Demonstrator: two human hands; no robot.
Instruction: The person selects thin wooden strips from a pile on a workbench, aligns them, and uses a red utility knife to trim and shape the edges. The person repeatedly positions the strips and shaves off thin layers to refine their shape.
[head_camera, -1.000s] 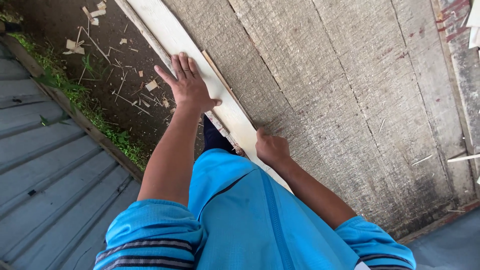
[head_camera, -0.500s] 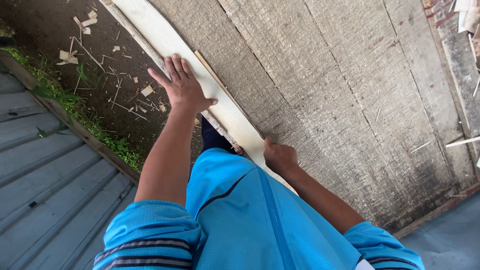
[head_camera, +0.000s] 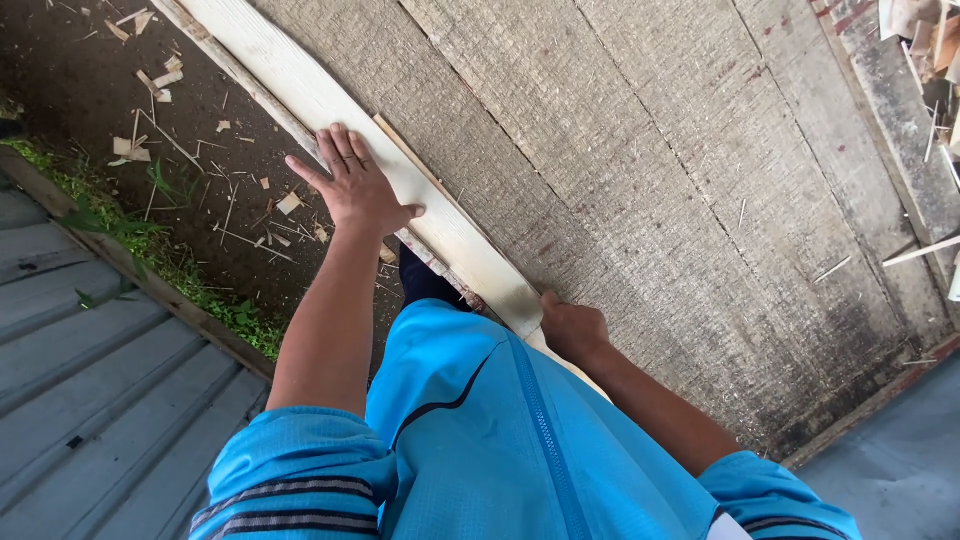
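A long pale wooden board (head_camera: 300, 90) lies along the edge of a wide rough grey panel (head_camera: 640, 170). My left hand (head_camera: 350, 185) rests flat on the board, fingers spread, near the board's middle. My right hand (head_camera: 572, 328) is closed on the board's near end, close to my body. A thin wooden strip (head_camera: 415, 165) lies against the board's inner edge just right of my left hand. My blue jacket fills the lower part of the view.
Bare soil with wood chips and offcuts (head_camera: 150, 110) lies left of the board. A strip of grass (head_camera: 150, 260) borders grey corrugated sheeting (head_camera: 80, 380) at lower left. Wood scraps (head_camera: 925, 40) sit at the top right.
The view has shifted slightly, and my right hand has slid a little nearer along the board's end. My left hand stays flat on the board.
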